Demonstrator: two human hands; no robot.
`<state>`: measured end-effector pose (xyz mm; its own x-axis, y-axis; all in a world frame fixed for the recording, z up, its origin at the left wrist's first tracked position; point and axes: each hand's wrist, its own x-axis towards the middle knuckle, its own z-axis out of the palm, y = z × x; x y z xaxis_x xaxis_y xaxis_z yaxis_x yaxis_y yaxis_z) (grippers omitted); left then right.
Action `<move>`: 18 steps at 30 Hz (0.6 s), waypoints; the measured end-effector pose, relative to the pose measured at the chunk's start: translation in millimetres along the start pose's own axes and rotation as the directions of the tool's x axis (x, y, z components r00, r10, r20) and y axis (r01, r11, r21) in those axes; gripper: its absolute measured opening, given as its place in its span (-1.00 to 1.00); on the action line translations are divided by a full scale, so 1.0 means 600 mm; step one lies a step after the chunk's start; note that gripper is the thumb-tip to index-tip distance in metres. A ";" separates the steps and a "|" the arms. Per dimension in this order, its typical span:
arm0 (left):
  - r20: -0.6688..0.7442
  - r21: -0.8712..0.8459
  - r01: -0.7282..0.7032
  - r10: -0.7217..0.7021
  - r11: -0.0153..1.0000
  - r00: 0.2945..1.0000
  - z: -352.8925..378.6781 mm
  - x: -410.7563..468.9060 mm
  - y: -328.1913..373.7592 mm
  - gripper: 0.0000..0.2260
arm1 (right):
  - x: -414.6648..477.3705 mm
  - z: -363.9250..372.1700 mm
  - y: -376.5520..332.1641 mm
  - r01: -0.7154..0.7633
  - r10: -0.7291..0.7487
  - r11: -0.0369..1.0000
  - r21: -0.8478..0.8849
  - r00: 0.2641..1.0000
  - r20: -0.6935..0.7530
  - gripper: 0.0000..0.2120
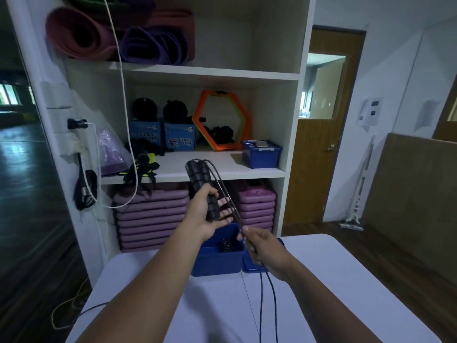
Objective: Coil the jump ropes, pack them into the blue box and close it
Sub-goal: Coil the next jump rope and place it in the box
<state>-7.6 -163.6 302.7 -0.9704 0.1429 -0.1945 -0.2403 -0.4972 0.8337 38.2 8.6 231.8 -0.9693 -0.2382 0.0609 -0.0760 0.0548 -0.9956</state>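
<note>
White shelving (197, 75) is filling the far side, with a white table (173, 305) standing before it. At the table's far edge a blue box (217, 263) is sitting open, mouth facing up. Its lid (249, 267) is lying just beside it on the right, mostly hidden behind the right wrist. A dark bundle (226, 245) is lying inside the box, too dim to make out further.

Above the box, the left hand (205, 214) is turning palm up and gripping the rope by its two black handles (200, 179), held side by side. The thumb is closing over them while the fingers are spreading nearly straight beneath. The handles' long axis is running close to upright, leaning slightly left, with the cord ends pointing up toward the shelving and the butt ends resting in the palm.

From the handle tops the thin cord (261, 293) is arching over and slanting down to the right in two strands, passing the left fingertips. The right hand (264, 246), lower and just right of the left, is clenching both strands, thumb and forefinger pinching them. Below it the strands are hanging down over the table and leaving the view's bottom edge.
</note>
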 end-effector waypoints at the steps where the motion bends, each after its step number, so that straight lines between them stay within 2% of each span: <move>1: 0.015 -0.064 0.011 -0.010 0.998 1.000 0.003 0.002 0.004 -0.88 | -0.003 0.002 0.005 -0.015 0.015 0.999 -0.031 1.000 -0.005 -0.64; 4: -0.011 -0.179 -0.034 0.032 0.983 0.999 -0.001 0.010 0.026 -0.86 | -0.020 0.006 0.024 -0.053 0.052 0.990 -0.130 0.999 -0.014 -0.62; 6: -0.056 -0.169 -0.078 0.069 0.983 0.996 -0.013 0.019 0.041 -0.90 | -0.032 0.004 0.030 -0.075 0.070 0.984 -0.163 0.997 -0.032 -0.62; 10: -0.161 0.081 -0.137 0.148 0.987 0.976 -0.049 0.034 0.056 -0.89 | -0.046 -0.008 0.021 -0.082 0.070 0.942 -0.325 0.996 -0.047 -0.69; 13: -0.135 0.318 -0.155 0.206 0.936 0.969 -0.081 0.043 0.065 -0.73 | -0.046 -0.023 0.013 -0.057 0.050 0.880 -0.472 0.998 -0.028 -0.73; 14: -0.113 0.446 -0.171 0.244 0.879 0.963 -0.092 0.048 0.064 -0.62 | -0.042 -0.030 0.013 -0.056 0.049 0.833 -0.551 0.998 -0.027 -0.71; 15: -0.098 0.603 -0.190 0.309 0.774 0.946 -0.101 0.051 0.063 -0.55 | -0.037 -0.037 0.014 -0.060 0.055 0.778 -0.626 0.998 -0.027 -0.71; 17: -0.043 0.865 -0.200 0.465 0.460 0.884 -0.116 0.047 0.060 -0.57 | -0.027 -0.049 0.016 -0.072 0.070 0.689 -0.722 0.997 -0.033 -0.70; 18: -0.013 0.921 -0.179 0.487 0.345 0.873 -0.120 0.039 0.059 -0.60 | -0.023 -0.055 0.016 -0.078 0.076 0.671 -0.737 0.996 -0.036 -0.69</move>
<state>-40.7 -239.4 290.5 -0.9648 -0.1282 0.2294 0.1114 0.5912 0.7988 43.1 44.5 223.9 -0.9800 -0.1987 -0.0125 -0.1482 0.7703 -0.6202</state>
